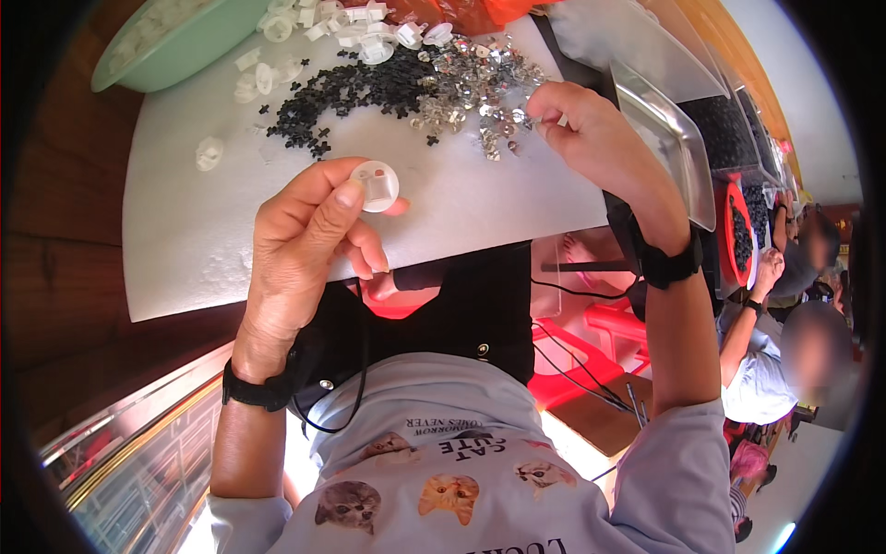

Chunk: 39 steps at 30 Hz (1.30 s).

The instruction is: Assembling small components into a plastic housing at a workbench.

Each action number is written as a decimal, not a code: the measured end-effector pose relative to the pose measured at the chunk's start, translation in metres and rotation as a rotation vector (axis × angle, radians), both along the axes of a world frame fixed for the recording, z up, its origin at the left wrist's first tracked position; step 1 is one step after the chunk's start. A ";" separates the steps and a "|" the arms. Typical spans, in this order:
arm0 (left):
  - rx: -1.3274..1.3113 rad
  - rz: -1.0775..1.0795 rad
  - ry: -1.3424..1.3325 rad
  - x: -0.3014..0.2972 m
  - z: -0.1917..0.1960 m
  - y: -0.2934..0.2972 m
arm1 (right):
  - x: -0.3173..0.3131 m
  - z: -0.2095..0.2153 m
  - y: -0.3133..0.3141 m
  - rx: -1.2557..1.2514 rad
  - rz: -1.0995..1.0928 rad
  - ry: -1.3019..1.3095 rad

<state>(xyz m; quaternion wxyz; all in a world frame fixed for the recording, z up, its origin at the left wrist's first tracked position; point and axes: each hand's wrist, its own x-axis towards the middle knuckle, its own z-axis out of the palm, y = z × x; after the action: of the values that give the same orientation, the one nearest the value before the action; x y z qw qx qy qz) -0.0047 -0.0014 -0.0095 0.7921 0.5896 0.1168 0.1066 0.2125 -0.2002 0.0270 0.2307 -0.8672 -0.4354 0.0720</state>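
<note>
On the white bench (185,240), at twelve o'clock from your hands, a heap of small black cross-shaped pieces (346,92) lies beside a heap of shiny silver pieces (475,78), with white plastic rings (355,23) and a green bowl (166,42) beyond them and a metal tray (669,138) at three o'clock. Your left hand (309,249) pinches a round white disc (377,186), with two slots in its face, between thumb and forefinger, its grip closed on the rim. Your right hand (595,138) is at two o'clock, fingertips pinched on one small silver piece (533,118) at the heap's edge.

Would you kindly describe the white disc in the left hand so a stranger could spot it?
On the white table, below the black pile, the left hand pinches a round white disc. Unlike the other white pieces lying by the green bowl, it is held up.
</note>
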 end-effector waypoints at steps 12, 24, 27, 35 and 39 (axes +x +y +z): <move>0.043 -0.004 0.015 0.002 -0.003 0.000 | 0.006 -0.008 -0.004 0.043 -0.043 0.045; 0.059 0.001 0.011 0.001 -0.003 0.000 | 0.006 0.000 -0.012 -0.109 -0.114 0.023; 0.046 0.005 -0.001 0.002 -0.004 -0.001 | 0.013 -0.008 -0.020 -0.014 -0.040 -0.005; 0.083 0.013 0.010 0.002 -0.004 0.000 | 0.005 -0.004 -0.018 0.038 -0.025 -0.006; 0.072 0.006 -0.003 0.002 -0.004 -0.001 | 0.010 -0.011 -0.028 0.090 0.005 -0.091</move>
<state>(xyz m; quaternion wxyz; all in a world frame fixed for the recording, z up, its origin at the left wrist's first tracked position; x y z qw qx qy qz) -0.0027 -0.0022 -0.0131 0.7702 0.6171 0.1136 0.1140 0.2229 -0.2278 0.0163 0.2494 -0.8572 -0.4504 0.0136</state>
